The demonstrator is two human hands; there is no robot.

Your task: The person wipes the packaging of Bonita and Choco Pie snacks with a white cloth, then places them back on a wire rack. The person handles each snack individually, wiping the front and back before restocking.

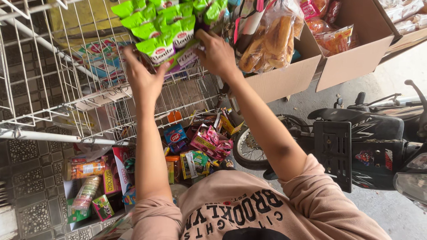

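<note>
1. Green packets [156,26]: a hanging cluster of small bright-green sachets with white and red labels, strung at the top edge of a white wire rack [49,84]. Lowest packets overlap a purple packet [184,58] just beneath them.
2. Left hand [143,75]: raised to the underside of the cluster, fingers spread and curved, thumb tip touching the lowest green packet. Grip loose, open-palmed; not clenched around anything I can make out.
3. Right hand [218,55]: at the right side of the cluster, fingers curled in against the green and purple packets. It appears to pinch them, but the fingertips are hidden behind the packets, so I cannot tell for sure.
4. Both forearms reach up from peach-coloured sleeves [311,200] at the bottom edge of the view.
5. Just right of the right hand: a clear bag of brown pastries [271,40], hanging beside a cardboard box [289,78]; a second box [351,62] next to it holds red and orange snack bags.
6. Below the rack, between the arms: a jumble of small sweet and snack boxes [200,142], pink, blue, yellow.
7. Lower left: jars and tubes of snacks [86,171] on a patterned tiled floor [31,178].
8. Right edge: a black motorbike [364,138] parked on concrete, front wheel near the snack heap.
</note>
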